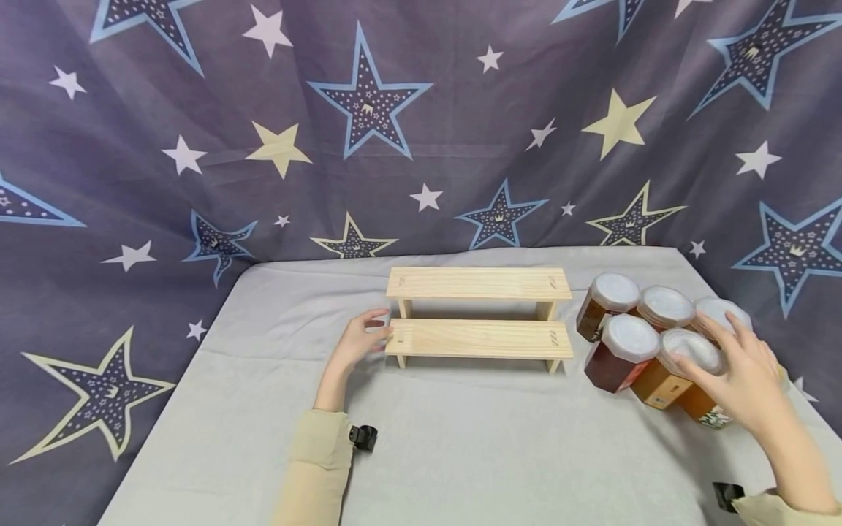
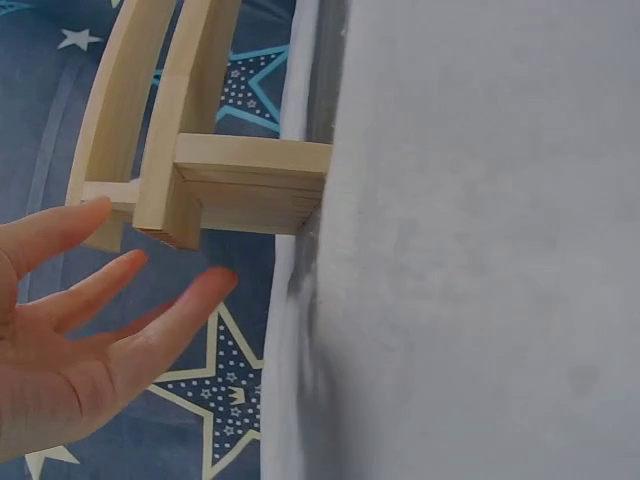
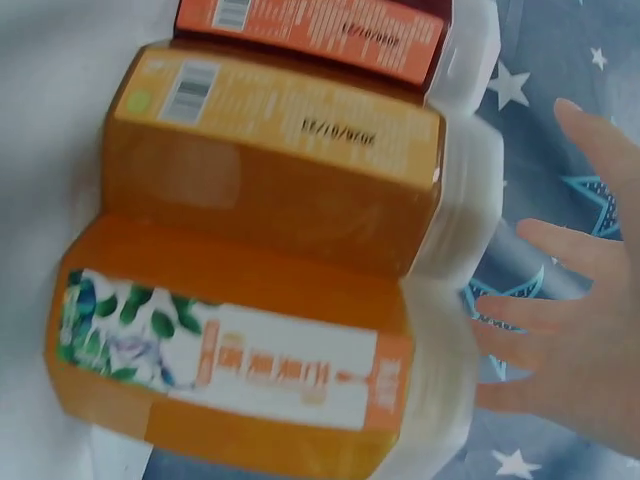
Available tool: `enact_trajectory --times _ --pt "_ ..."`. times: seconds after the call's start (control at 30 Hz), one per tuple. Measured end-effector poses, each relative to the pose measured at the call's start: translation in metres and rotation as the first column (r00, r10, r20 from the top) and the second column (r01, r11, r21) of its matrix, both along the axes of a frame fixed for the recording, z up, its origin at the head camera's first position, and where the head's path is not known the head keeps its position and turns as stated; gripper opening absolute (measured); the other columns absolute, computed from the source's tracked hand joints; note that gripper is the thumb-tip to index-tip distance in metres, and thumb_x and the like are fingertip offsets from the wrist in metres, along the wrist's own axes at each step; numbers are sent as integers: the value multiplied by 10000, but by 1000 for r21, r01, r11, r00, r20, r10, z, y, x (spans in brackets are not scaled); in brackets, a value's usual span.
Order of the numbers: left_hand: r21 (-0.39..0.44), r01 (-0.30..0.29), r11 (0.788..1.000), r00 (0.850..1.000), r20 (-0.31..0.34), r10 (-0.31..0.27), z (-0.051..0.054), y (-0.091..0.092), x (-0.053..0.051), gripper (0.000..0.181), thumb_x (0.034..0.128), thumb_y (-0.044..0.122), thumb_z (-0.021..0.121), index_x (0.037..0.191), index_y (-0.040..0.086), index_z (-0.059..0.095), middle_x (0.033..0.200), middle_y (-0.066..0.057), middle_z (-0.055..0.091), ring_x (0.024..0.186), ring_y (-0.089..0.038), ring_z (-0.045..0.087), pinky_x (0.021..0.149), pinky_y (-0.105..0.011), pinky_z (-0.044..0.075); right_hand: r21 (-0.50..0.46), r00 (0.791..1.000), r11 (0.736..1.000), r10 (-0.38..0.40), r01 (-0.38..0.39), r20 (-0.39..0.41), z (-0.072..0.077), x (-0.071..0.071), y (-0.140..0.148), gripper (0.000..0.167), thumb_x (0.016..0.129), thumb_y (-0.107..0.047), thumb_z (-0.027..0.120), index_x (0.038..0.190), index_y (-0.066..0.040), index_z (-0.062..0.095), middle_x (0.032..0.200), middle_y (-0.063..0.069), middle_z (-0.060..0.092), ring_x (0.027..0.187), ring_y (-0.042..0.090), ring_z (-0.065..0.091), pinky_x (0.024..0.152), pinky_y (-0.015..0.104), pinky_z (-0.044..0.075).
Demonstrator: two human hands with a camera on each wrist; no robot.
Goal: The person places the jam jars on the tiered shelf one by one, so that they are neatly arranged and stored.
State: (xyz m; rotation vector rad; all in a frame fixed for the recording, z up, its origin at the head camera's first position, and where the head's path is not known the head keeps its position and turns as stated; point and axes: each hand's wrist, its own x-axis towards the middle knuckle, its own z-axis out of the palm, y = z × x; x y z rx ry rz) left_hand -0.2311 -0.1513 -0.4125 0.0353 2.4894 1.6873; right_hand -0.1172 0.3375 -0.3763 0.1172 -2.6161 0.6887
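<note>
A two-tier wooden shelf (image 1: 483, 340) stands near the middle back of the table. My left hand (image 1: 355, 343) is at its left end with fingers apart; in the left wrist view the hand (image 2: 90, 350) holds nothing, and whether the thumb touches the wood is unclear. On the right, several jars with whitish lids stand close together, among them a dark red jar (image 1: 612, 369) and an amber jar (image 1: 661, 383). Over the right-hand jars my right hand (image 1: 750, 372) hovers with spread fingers. The right wrist view shows a floral-labelled jar (image 3: 230, 350) beside that hand (image 3: 590, 310).
A pale grey cloth (image 1: 487, 446) covers the table. Behind and at both sides hangs a dark star-patterned curtain (image 1: 447, 146). Small black devices are worn at the left wrist (image 1: 364, 437) and right wrist (image 1: 728, 497).
</note>
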Motion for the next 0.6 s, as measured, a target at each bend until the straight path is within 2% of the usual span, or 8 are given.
enact_trajectory --times 0.13,0.17,0.3,0.47,0.6 --pt "-4 8 1000 1000 1 -8 -5 2 -1 449 805 7 561 1230 -85 452 1108 -313 509 880 -345 581 660 -383 583 8 998 999 -54 54 44 -1 6 7 669 789 -317 639 1315 -7 365 1351 363 161 1165 589 160 994 688 63" --pt "-7 10 1000 1000 -3 -10 -9 1 -4 447 801 6 561 1226 -84 458 1091 -303 523 852 -316 590 636 -366 586 1 997 998 -63 63 53 -2 7 9 668 795 -315 633 1314 4 360 1351 370 146 1178 587 136 1011 679 24" --pt "-23 18 1000 1000 -1 -18 -10 3 -3 437 790 -19 562 1216 -74 478 1056 -278 543 797 -261 591 604 -334 581 -18 992 995 -93 94 85 -5 13 16 673 808 -306 618 1322 23 334 1360 366 118 1204 576 89 1016 674 -16" --pt "-46 25 999 1000 -9 -25 -12 4 -3 429 780 -67 554 1204 -77 492 1007 -255 551 812 -255 575 601 -312 581 -27 986 993 -113 117 126 -11 21 25 690 806 -298 620 1347 -5 306 1356 375 111 1213 570 63 965 728 32" --pt "-47 24 999 1000 -8 -24 -12 3 -4 437 776 -88 552 1208 -84 487 977 -245 547 748 -213 574 596 -301 584 -43 983 991 -118 125 143 -15 25 33 692 807 -267 621 1346 19 295 1345 393 105 1204 582 53 941 744 60"
